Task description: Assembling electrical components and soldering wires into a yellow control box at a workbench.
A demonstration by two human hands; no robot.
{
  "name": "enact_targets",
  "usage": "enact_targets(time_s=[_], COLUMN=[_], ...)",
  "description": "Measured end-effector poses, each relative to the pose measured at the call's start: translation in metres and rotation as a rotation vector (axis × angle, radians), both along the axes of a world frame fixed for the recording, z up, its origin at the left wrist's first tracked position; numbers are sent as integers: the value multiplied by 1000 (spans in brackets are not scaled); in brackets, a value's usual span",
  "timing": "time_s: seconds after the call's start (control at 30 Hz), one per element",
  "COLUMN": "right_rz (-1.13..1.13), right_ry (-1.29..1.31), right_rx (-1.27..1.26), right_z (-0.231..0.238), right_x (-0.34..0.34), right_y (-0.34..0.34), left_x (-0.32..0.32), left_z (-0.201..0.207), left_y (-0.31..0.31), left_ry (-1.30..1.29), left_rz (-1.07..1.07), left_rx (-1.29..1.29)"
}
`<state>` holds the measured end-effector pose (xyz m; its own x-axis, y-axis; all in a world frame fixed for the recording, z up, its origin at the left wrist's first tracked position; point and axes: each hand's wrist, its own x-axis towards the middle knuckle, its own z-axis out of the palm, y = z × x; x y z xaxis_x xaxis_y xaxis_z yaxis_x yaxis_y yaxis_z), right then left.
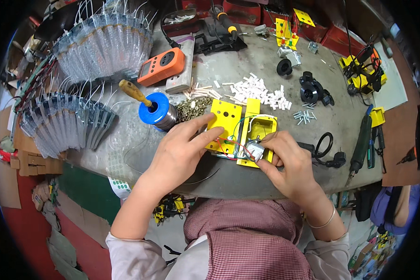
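My right hand [291,161] pinches a small silver metal part [255,150] at the near end of an open yellow box [271,122]. Left of the box lies a yellow panel [225,119] with several holes. Red and green wires [228,140] run across the gap between panel and box. My left hand [175,151] rests at the panel's left side with its fingers stretched out, index finger and thumb over its surface. The exact kind of the silver part cannot be told, as my fingers cover some of it.
Beyond the panel lie white sleeve pieces [266,94] and brass-coloured small parts [192,110]. A blue solder spool [157,108] with a wooden-handled tool [134,91] and an orange meter [162,66] stand left. Black parts [309,92], screws [304,116] and an electric screwdriver [360,144] lie right.
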<state>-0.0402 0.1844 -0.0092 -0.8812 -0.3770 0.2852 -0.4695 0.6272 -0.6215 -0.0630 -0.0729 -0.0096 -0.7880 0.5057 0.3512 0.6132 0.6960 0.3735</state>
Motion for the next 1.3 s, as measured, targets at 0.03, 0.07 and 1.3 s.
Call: enact_targets(time_s=[0.03,0.07,1.3], right_rz=[0,-1,41], right_ry=[26,31,105], right_rx=[-15,-6,24], right_z=[-1,-1,-8], right_x=[0,-1,2], right_y=[1,1,5], left_x=[-1,-1,-3], left_z=[-2,-2,2], left_y=[0,-1,-10], left_ry=[54,108,24], left_rz=[-24,-49,-19], left_rx=[50,98,249])
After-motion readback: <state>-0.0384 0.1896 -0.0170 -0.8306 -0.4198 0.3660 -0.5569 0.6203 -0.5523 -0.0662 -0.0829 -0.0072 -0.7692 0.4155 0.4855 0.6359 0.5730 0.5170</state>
